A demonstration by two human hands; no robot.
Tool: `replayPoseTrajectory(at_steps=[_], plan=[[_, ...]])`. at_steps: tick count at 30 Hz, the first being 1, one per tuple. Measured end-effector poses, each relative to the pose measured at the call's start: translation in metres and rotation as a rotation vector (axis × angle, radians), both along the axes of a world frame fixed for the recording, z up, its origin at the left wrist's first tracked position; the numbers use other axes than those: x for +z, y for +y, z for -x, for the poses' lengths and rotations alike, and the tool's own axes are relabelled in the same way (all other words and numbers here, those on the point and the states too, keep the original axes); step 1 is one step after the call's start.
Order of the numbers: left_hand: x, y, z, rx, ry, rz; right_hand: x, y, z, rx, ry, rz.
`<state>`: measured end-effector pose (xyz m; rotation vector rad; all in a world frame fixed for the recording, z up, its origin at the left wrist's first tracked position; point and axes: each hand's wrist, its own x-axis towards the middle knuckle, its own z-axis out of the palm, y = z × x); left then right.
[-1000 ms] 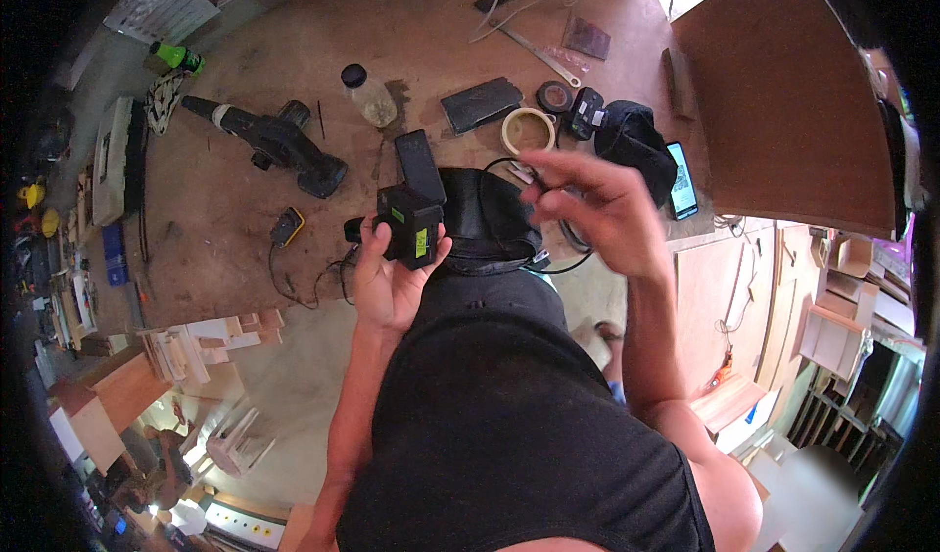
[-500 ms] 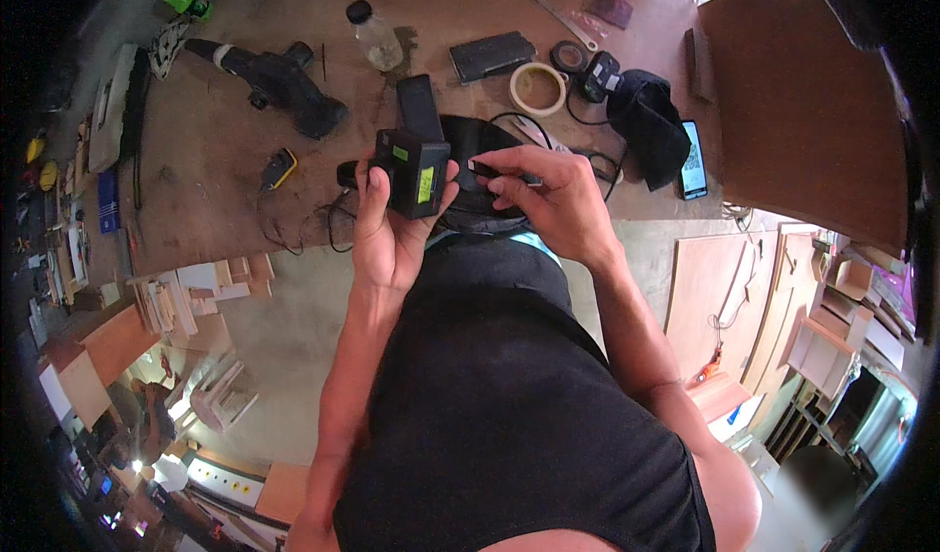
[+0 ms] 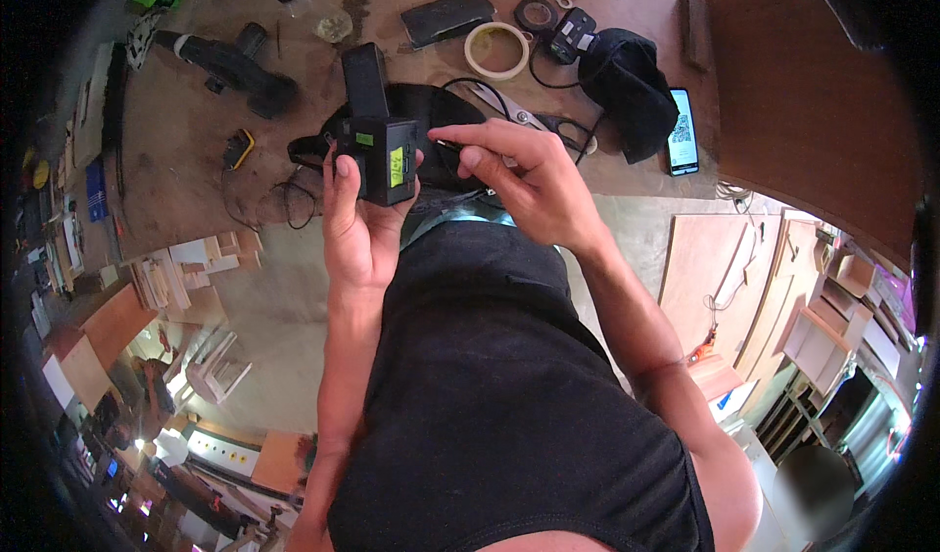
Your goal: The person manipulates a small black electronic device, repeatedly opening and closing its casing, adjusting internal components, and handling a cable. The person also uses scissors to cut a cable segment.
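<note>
The left hand [image 3: 357,221] is wrapped around a black box-shaped device [image 3: 384,160] with a yellow-green label on its near face, holding it upright just above the near edge of the wooden workbench [image 3: 176,131]. The palm and fingers sit behind and under the device, and the thumb lies along its left side, so the labelled face stays uncovered. A taller black part rises from the top of the device, away from the person.

The right hand [image 3: 524,180] is just to the right of the device, with thumb and forefinger pinched narrowly on a thin dark cable end [image 3: 443,144] that points at the device's right side. Whether the cable end touches the device cannot be told.

Beyond the device lies a black pouch [image 3: 431,111], and past that a roll of tape [image 3: 496,50]. To the right of the device, well apart, are a black cloth bag [image 3: 627,87] and a phone [image 3: 681,131]. To its left lies a black power tool [image 3: 230,62].
</note>
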<state>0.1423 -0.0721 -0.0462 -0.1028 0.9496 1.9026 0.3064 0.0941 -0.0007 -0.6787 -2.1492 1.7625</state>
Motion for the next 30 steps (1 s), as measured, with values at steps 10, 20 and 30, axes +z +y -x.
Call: replayPoseTrajectory(at_steps=[10, 20, 30], plan=[[0.004, -0.005, -0.019, -0.016, 0.042, 0.049, -0.021, 0.006, -0.020, 0.144, 0.315, 0.526], [0.004, -0.013, 0.004, -0.088, -0.299, -0.019, -0.008, -0.003, -0.009, -0.006, 0.144, 0.102], [-0.010, 0.009, 0.028, -0.038, -0.393, 0.007, 0.008, -0.018, 0.014, -0.274, 0.184, -0.398]])
